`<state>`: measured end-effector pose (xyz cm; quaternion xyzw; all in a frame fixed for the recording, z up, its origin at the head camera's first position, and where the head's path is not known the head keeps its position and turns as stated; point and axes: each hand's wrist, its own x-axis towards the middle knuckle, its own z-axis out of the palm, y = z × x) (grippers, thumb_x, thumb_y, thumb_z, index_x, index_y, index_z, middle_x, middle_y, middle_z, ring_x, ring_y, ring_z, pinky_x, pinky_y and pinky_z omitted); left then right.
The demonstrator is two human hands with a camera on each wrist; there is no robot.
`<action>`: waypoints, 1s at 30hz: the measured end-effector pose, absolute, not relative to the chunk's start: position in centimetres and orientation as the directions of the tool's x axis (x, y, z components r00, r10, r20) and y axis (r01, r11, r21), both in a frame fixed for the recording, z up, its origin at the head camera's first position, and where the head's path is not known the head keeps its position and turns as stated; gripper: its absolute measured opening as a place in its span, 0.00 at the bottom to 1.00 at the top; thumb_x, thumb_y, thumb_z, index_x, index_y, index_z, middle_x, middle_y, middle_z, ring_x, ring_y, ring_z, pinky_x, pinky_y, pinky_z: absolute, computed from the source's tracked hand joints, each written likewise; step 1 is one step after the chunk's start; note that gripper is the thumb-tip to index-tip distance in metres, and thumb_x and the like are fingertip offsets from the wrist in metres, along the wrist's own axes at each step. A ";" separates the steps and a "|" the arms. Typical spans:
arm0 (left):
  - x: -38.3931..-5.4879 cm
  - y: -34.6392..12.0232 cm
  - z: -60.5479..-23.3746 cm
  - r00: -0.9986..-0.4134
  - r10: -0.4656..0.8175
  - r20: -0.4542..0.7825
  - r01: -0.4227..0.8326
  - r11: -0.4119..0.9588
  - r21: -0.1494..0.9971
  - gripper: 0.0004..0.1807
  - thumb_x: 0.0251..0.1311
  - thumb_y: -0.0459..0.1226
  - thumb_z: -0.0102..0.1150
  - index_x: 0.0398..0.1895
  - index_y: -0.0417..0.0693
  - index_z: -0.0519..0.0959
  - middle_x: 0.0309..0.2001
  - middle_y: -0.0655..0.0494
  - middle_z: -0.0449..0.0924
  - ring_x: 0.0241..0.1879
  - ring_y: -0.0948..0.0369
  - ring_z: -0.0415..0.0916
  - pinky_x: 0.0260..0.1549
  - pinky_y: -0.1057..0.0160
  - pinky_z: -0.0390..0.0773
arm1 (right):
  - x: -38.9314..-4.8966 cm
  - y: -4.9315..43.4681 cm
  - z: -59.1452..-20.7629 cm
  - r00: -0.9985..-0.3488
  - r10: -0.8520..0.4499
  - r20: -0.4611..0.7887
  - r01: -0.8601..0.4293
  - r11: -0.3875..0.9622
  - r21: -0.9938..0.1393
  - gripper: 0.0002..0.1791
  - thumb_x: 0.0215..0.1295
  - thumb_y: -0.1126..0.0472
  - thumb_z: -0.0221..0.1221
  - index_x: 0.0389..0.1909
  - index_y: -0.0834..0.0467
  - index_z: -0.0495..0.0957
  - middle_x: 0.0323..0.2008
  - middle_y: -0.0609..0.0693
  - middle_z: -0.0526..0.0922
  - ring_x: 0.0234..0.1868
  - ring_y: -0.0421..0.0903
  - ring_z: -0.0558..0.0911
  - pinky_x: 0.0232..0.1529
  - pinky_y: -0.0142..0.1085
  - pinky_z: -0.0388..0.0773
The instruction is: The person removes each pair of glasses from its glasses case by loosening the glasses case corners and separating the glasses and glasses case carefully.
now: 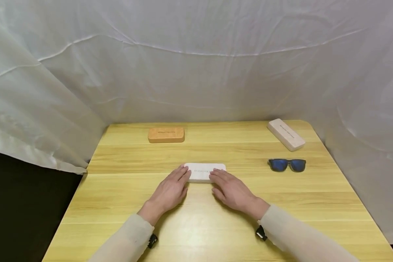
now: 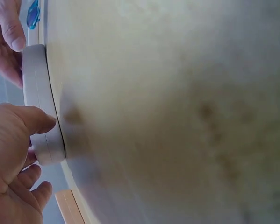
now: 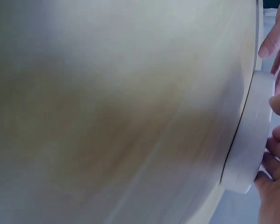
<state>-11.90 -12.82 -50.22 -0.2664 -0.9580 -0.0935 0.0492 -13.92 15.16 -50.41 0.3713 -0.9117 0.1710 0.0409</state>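
A white glasses case (image 1: 201, 172) with printing on its lid lies closed on the wooden table, long side toward me. My left hand (image 1: 170, 191) rests its extended fingers on the case's left end. In the left wrist view, the thumb of that hand (image 2: 13, 135) overlaps the front face near the seam. At the other end, my right hand (image 1: 234, 191) lays nearly straight fingers across the lid, its thumb lower, in front of the case. The right wrist view shows the case's (image 3: 249, 130) near side with no gap at the seam.
An orange-brown glasses case (image 1: 166, 135) lies at the back left. Toward the back right is a pale pinkish case (image 1: 286, 134), set diagonally. Dark sunglasses with blue lenses (image 1: 287, 165) lie in front of it. A white curtain (image 1: 196, 80) hangs behind the table (image 1: 196, 233).
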 end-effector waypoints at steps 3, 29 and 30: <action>-11.6 -13.1 -50.3 -0.851 0.501 0.157 0.524 0.834 0.175 0.32 0.72 0.39 0.66 0.75 0.39 0.72 0.76 0.43 0.70 0.79 0.47 0.64 0.79 0.50 0.66 | -13.8 15.7 -50.6 -0.723 -0.645 0.248 -0.691 0.664 -0.286 0.24 0.74 0.54 0.65 0.65 0.61 0.80 0.67 0.59 0.81 0.70 0.58 0.78 0.73 0.52 0.75; -13.9 -13.4 -50.9 -0.898 0.419 0.133 0.439 0.857 0.270 0.40 0.69 0.48 0.70 0.78 0.39 0.68 0.77 0.44 0.69 0.76 0.48 0.69 0.75 0.50 0.72 | -16.9 17.7 -51.2 -0.755 -0.610 0.242 -0.653 0.733 -0.190 0.35 0.67 0.47 0.71 0.68 0.63 0.77 0.68 0.58 0.80 0.70 0.59 0.77 0.71 0.54 0.77; -14.0 -13.4 -50.9 -0.897 0.420 0.137 0.442 0.857 0.266 0.40 0.69 0.47 0.70 0.78 0.39 0.68 0.76 0.44 0.69 0.75 0.48 0.69 0.74 0.50 0.72 | -16.9 17.7 -51.2 -0.753 -0.610 0.247 -0.655 0.732 -0.187 0.35 0.67 0.47 0.71 0.67 0.63 0.78 0.68 0.58 0.80 0.70 0.59 0.77 0.71 0.54 0.77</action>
